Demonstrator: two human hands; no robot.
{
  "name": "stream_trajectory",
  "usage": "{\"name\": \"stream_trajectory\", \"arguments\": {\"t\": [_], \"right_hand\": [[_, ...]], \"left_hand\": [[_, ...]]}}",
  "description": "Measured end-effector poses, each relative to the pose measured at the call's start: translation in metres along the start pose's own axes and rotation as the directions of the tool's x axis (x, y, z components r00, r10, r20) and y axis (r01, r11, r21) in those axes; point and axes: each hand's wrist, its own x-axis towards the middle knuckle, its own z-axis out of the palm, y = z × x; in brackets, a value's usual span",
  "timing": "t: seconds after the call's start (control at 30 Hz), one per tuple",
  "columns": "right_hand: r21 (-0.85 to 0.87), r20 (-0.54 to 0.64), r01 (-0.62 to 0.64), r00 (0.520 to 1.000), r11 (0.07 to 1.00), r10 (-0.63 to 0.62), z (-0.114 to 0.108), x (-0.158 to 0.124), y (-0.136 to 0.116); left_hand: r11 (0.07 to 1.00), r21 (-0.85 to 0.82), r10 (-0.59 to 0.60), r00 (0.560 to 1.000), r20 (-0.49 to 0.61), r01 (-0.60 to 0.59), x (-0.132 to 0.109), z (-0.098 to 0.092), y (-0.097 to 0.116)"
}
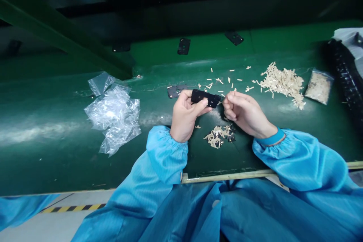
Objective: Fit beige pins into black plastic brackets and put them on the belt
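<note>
My left hand [185, 117] grips a flat black plastic part [205, 98] by its left end, thumb along the near edge, and holds it tilted above the table. Close to the part's right end is my right hand [241, 111], its thumb and forefinger pinched together; whatever sits between the fingertips is too small to make out. Just beyond my left hand another black part [176, 91] lies on the green table. Below the hands is a small heap of beige and black bits [219, 136]. Small beige strips [219, 81] are scattered past the held part.
A large pile of beige strips [282, 81] lies to the right, beside a clear bag of them [319, 86]. Crumpled clear plastic bags [115, 113] lie left. Black parts [184, 46] rest at the back. A black tray-like object [347, 83] stands far right. A green beam [62, 34] slants across the upper left.
</note>
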Motion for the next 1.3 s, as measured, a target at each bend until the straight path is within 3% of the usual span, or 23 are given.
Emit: {"name": "stream_trajectory", "arguments": {"t": [0.4, 1.0, 1.17, 1.3], "right_hand": [[0.000, 0.077, 0.050, 0.996, 0.999, -0.050, -0.001, -0.002, 0.002], [0.085, 0.063, 0.051, 0.996, 0.995, -0.056, 0.009, -0.007, 0.010], [0.044, 0.120, 0.012, 0.993, 0.999, -0.017, 0.010, -0.008, 0.013], [0.043, 0.030, 0.072, 0.997, 0.996, -0.074, 0.008, -0.005, 0.012]], "left_hand": [[0.997, 0.070, 0.015, 0.999, 0.030, -0.017, -0.001, -0.001, -0.002], [1.000, -0.022, -0.010, 1.000, -0.024, 0.009, -0.008, 0.008, -0.006], [0.997, -0.070, -0.045, 0.999, -0.015, 0.044, -0.008, 0.008, -0.003], [0.994, -0.082, -0.072, 0.997, 0.005, 0.072, -0.008, 0.007, -0.001]]}}
